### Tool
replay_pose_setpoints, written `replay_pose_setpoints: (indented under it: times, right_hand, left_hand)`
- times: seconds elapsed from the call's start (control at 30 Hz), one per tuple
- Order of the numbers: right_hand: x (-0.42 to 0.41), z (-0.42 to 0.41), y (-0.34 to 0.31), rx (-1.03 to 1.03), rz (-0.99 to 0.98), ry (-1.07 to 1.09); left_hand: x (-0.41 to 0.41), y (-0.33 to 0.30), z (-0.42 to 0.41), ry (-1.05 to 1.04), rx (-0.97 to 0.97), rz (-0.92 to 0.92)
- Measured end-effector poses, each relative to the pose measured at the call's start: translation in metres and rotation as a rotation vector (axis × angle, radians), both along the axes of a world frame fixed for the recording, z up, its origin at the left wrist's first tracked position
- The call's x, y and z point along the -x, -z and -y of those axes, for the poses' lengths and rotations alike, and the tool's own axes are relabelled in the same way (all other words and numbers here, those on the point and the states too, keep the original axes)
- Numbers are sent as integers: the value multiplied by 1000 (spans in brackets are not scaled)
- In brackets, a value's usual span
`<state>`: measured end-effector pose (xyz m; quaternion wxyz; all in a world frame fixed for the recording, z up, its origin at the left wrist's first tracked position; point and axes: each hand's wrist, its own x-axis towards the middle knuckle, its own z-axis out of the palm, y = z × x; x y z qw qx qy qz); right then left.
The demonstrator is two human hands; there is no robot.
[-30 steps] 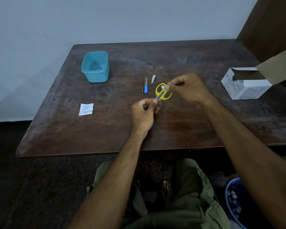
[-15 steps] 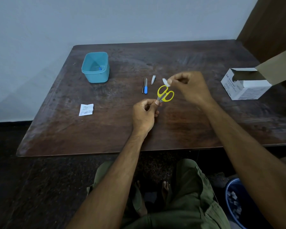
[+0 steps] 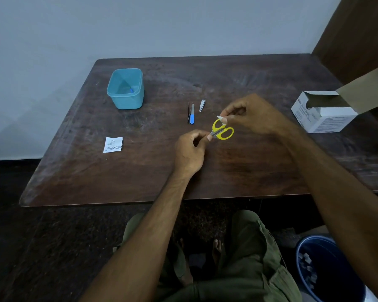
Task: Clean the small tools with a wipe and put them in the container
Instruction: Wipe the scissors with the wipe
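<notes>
Small scissors [image 3: 224, 131] with yellow handles are held above the table's middle. My left hand [image 3: 190, 151] pinches their blade end, which is hidden in the fingers. My right hand [image 3: 252, 115] pinches a small white wipe [image 3: 220, 117] against the upper yellow handle loop. A blue-handled nail file [image 3: 192, 114], dark tweezers [image 3: 188, 111] and a silver nail clipper [image 3: 202, 105] lie on the table just left of the hands. The teal container [image 3: 127, 89] stands at the back left with a small blue item inside.
A torn white wipe wrapper [image 3: 113, 144] lies on the wooden table [image 3: 249, 171] at the left. An open white box of wipes [image 3: 324, 110] sits at the right edge. A blue bin [image 3: 327, 269] with scraps stands on the floor, lower right.
My right hand lifted the wipe off the handles, then came back down onto the upper loop. The scissors shifted slightly right; my left hand kept its hold.
</notes>
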<state>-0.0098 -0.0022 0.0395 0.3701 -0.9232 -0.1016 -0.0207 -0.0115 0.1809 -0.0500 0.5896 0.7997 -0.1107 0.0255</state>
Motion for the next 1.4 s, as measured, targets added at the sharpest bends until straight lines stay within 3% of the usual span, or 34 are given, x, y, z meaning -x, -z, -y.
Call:
replay_pose_setpoints:
  times: [0.1, 0.17, 0.27, 0.33, 0.53, 0.8, 0.93, 1.27, 1.4]
  right_hand:
    - [0, 1, 0, 17, -33, 12]
    - [2, -3, 5, -75, -27, 82]
    - [8, -14, 19, -443, -34, 278]
    - [12, -24, 30, -642, -30, 408]
    - [20, -63, 52, -871, -11, 570]
    - [26, -63, 54, -855, 105, 593]
    - [20, -56, 43, -708, 228, 542]
    - [8, -60, 52, 290, 544, 152]
    - [1, -54, 49, 368, 579, 200]
  left_hand:
    - [-7, -10, -9, 48, 42, -12]
    - [-12, -22, -16, 52, 174, -73]
    - [-18, -35, -25, 25, 551, -275]
    - [-14, -35, -26, 39, 675, -395]
    - [7, -20, -6, -12, 605, -438]
    - [2, -20, -13, -103, 530, -314]
    - [0, -15, -17, -105, 412, -240]
    - [3, -6, -18, -93, 280, -161]
    - [3, -5, -17, -85, 244, -143]
